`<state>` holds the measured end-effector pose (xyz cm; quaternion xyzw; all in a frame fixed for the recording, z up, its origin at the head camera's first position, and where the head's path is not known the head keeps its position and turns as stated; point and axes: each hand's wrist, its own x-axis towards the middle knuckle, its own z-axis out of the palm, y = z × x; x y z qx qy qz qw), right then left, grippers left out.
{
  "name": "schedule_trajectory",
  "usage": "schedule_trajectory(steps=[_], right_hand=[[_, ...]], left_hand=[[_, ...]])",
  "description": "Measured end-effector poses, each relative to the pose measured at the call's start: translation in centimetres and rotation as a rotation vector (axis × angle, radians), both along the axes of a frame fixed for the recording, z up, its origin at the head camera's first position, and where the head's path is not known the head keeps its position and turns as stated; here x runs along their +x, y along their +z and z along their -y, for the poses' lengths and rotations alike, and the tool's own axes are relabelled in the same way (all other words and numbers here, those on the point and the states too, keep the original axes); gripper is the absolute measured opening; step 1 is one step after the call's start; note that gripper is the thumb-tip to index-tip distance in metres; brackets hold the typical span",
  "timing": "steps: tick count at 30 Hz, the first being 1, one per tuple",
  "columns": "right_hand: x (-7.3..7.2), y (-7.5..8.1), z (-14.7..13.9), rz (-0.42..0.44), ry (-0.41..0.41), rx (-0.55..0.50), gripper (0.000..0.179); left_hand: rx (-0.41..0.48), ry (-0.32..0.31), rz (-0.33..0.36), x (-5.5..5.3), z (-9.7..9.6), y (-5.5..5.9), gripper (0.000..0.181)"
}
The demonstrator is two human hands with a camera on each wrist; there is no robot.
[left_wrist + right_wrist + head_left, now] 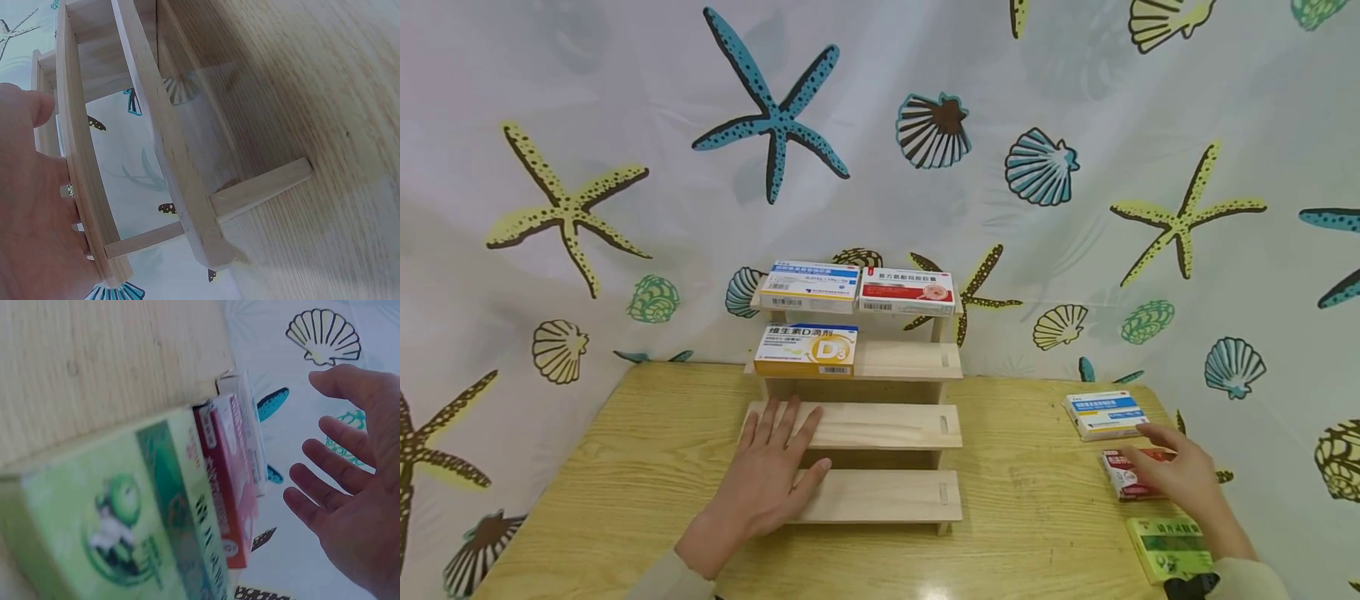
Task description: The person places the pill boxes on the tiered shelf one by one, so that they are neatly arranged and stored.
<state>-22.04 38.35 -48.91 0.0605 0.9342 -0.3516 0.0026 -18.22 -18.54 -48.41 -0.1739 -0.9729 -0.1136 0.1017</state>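
Note:
My left hand [763, 479] lies with straight, spread fingers over the left part of a small wooden stepped shelf [887, 497]. In the left wrist view its fingers reach along a shelf board [78, 131]. My right hand [1187, 475] hovers at the right, fingers loosely bent and holding nothing. Below it is a red-and-white medicine box [1123, 479], partly covered by the fingers in the head view. A blue-and-white medicine box [1105, 414] lies just beyond, and a green medicine box [1168, 546] nearer me. The right wrist view shows the palm [356, 519] apart from these boxes.
On the top tier stand a blue-and-white box [811, 287] and a red-and-white box [907, 291]. A yellow-and-white vitamin D box [806, 350] sits at the left of the second tier. Behind the wooden table [1022, 500] hangs a cloth [865, 50] printed with starfish and shells.

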Motion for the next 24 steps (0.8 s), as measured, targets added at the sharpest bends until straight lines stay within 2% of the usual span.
schedule_trajectory(steps=[3,10,16,24], right_hand=[[0.0,-0.6,-0.9,0.024,-0.003,0.016,0.084],[-0.1,-1.6,-2.7,0.035,-0.013,0.051,0.077],[-0.4,-1.9,-3.7,0.124,-0.067,0.077,0.084],[-0.5,-2.2,-4.4,0.196,-0.044,0.083,0.096]], left_hand=[[-0.003,0.001,-0.002,0.0,0.0,-0.1,0.071],[0.002,-0.005,-0.024,-0.1,0.0,-0.1,0.07],[0.003,-0.005,-0.018,-0.1,0.0,-0.1,0.07],[-0.002,-0.003,-0.019,-0.1,0.0,-0.2,0.071]])
